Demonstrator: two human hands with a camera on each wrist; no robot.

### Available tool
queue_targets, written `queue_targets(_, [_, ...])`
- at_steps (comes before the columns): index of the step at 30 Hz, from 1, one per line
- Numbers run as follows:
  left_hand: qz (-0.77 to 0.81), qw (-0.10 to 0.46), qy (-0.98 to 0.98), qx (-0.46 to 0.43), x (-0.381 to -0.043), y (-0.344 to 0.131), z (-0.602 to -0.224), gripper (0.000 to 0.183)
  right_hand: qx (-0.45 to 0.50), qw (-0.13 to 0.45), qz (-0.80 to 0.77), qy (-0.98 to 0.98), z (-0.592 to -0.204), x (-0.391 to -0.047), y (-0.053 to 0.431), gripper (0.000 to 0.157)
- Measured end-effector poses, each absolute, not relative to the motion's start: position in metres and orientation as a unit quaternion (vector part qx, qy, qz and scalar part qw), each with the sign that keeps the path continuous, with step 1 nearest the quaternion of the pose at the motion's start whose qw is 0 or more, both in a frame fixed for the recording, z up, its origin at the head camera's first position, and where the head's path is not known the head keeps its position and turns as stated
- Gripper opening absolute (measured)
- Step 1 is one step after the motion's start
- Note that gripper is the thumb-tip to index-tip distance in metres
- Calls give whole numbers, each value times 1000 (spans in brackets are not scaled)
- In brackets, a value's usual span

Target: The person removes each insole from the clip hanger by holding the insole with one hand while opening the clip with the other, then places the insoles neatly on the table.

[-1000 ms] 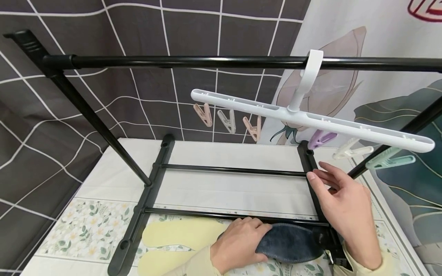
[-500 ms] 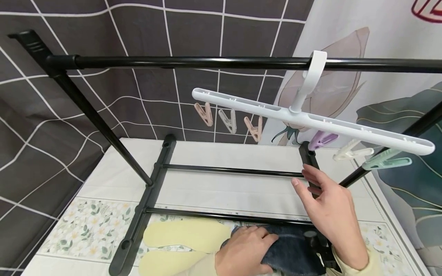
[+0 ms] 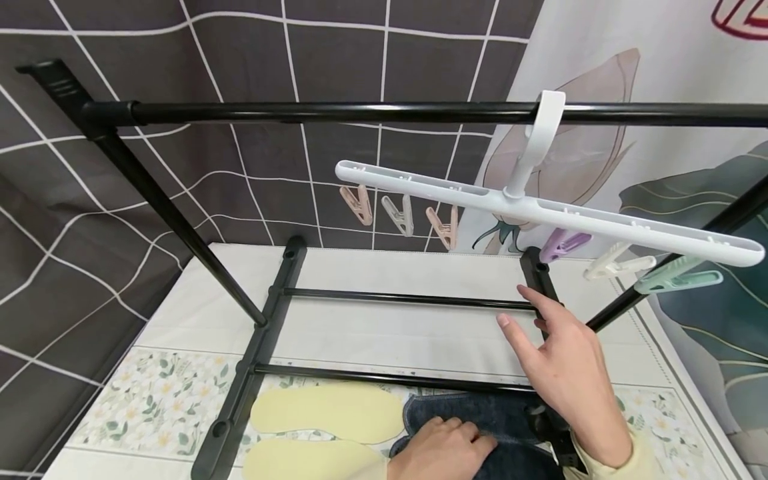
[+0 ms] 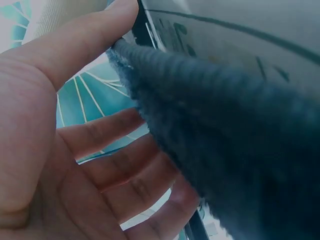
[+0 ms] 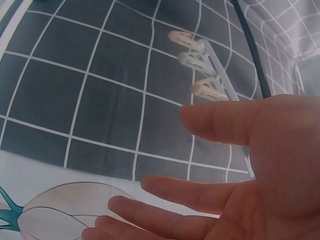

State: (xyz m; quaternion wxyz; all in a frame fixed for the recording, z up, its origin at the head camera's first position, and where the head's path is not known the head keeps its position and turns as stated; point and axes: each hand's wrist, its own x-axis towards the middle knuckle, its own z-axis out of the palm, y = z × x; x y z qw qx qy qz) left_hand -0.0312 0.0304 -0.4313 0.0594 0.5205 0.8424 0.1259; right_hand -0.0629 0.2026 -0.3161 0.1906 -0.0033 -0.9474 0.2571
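Note:
My left hand (image 3: 444,450) is at the front, holding the near dark blue denim insole (image 3: 519,461) by its edge. In the left wrist view the fuzzy edge of that insole (image 4: 215,120) lies between thumb and fingers. A second dark blue insole (image 3: 474,415) lies just behind it, along the rack's front bar. My right hand (image 3: 567,367) hovers with spread fingers by the rack's right foot and holds nothing; the right wrist view shows this hand (image 5: 235,175) with its palm bare. Two yellow insoles (image 3: 327,410) lie left of the blue ones, the nearer partly under my left sleeve.
A black rack (image 3: 336,112) stands over the table (image 3: 384,333). From its top rail hangs a white hanger (image 3: 480,197) with pink (image 3: 444,228), white, purple (image 3: 563,244) and green clips (image 3: 678,275), above my right hand. Grid-patterned cloth (image 3: 240,80) hangs behind.
My left hand has drawn the near blue insole toward the front, and the second one now shows behind it. My right hand has shifted left and spread its fingers.

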Motion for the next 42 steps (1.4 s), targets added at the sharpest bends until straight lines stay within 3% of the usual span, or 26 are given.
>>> queue_targets(20, [43,52,858,509,-21,41,-439,49,8,193,250,-949,-319,-65,201,51])
queue_targets(30, [36,-6,853,520,-14,42,-442,43,13,191,253,-948,-320,-65,202,51])
queue_targets(36, [65,22,854,516,-21,37,-433,42,13,192,253,-948,-320,-65,203,52])
queue_targets(42, [132,-10,865,483,-36,21,-414,54,33,206,259,-943,-321,-67,204,51])
